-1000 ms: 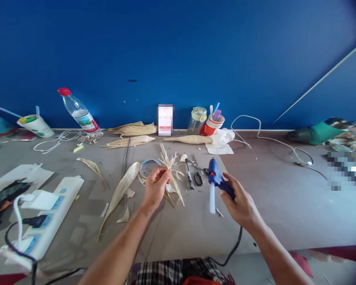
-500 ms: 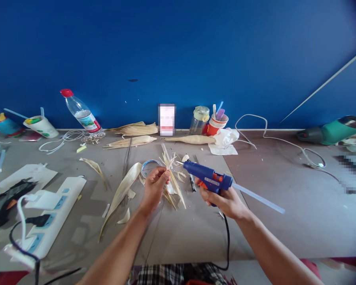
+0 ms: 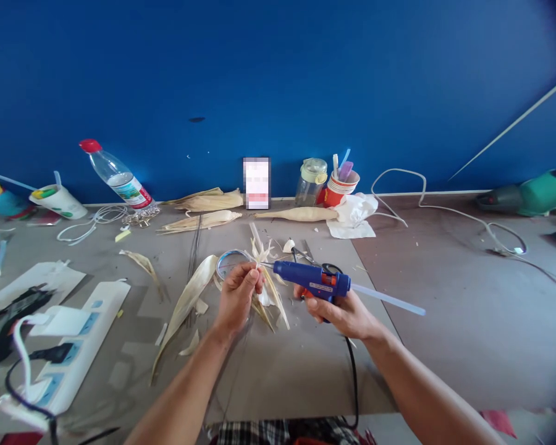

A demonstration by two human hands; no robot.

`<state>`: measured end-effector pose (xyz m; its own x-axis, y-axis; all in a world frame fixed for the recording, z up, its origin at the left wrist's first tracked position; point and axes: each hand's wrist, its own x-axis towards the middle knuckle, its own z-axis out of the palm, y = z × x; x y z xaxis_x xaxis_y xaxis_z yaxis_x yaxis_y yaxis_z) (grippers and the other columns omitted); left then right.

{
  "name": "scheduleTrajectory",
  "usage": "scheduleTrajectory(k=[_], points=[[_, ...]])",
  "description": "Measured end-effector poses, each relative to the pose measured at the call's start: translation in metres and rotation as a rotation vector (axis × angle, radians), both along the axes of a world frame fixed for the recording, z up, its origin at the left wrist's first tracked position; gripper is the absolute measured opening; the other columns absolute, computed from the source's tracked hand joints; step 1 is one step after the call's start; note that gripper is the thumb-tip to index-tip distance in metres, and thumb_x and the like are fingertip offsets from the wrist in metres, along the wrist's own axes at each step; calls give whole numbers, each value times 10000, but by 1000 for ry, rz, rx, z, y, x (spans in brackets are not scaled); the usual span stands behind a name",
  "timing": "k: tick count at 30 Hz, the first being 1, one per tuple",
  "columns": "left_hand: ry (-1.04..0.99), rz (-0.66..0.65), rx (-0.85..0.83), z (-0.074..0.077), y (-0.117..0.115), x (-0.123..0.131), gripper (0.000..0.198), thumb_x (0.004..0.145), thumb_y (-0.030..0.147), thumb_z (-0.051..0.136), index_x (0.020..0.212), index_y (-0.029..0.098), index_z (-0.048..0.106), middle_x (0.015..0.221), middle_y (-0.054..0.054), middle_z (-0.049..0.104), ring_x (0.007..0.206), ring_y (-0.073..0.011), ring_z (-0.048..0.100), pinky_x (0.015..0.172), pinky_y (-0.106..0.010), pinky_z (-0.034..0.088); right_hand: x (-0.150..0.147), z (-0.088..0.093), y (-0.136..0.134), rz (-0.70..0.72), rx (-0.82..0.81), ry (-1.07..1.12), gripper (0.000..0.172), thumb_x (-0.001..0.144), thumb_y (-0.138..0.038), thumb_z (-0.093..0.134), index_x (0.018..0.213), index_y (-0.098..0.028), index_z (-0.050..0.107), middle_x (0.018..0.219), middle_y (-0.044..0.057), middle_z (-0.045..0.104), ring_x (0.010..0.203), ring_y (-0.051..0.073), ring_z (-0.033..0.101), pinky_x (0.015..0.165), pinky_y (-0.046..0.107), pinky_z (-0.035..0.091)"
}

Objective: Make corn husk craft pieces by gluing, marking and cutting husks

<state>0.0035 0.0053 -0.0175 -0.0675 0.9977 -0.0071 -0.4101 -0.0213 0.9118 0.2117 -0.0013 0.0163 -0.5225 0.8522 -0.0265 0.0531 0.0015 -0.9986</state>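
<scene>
Between its thumb and fingers my left hand [image 3: 239, 292] pinches a bundle of pale corn husk [image 3: 261, 252] with frayed tips. My right hand [image 3: 340, 311] is wrapped round the handle of a blue glue gun [image 3: 309, 277], a finger near its orange trigger. The gun's nozzle points left and sits right at the husk bundle; whether it touches cannot be made out. A clear glue stick [image 3: 391, 300] sticks out of the gun's back. Behind my left hand lies a roll of tape [image 3: 227, 262], and a long curved husk [image 3: 183, 318] rests to the left.
A white power strip [image 3: 90, 346] with plugs stands at the left. Along the blue wall are a tilted bottle [image 3: 125, 183], a phone [image 3: 256, 183], a jar [image 3: 311, 182], red paper cups [image 3: 338, 188] and more husks [image 3: 204, 201]. Scissors [image 3: 332, 268] lie behind the gun, whose black cord [image 3: 353, 377] hangs down.
My right hand has brought the glue gun leftward, so its nozzle is now at the husk bundle. My left hand keeps its pinch on the husk. The view has shifted slightly.
</scene>
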Motion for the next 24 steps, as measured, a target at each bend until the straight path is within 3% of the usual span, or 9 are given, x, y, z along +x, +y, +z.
scheduleTrajectory(k=[4,10,17,24], points=[[-174,-108,-126,7,0,-2,194,759,321,697,809,199,555,650,47,530,500,-52,415,589,-230,417,5,-2,-2,-9,-17,33,387,823,-497,597,975,-141,594,720,12,536,532,79,432,504,229,423],[-337,-189,-229,15,3,-9,186,779,263,682,768,169,522,585,67,389,469,-36,288,484,-173,314,7,-2,-3,-5,-23,59,365,828,-475,600,974,-140,598,750,26,546,540,74,430,502,223,424],[-369,-191,-233,16,2,-8,254,780,374,662,755,152,541,569,62,359,465,-41,251,463,-178,296,5,-1,-4,31,-17,28,395,827,-504,582,960,-132,596,660,-1,496,528,80,420,486,216,419],[-348,-179,-213,15,0,-7,237,786,325,678,728,153,526,546,72,346,459,-34,239,458,-164,261,3,-4,-4,29,-6,-37,400,830,-504,574,980,-133,595,713,17,526,543,82,428,505,218,414]])
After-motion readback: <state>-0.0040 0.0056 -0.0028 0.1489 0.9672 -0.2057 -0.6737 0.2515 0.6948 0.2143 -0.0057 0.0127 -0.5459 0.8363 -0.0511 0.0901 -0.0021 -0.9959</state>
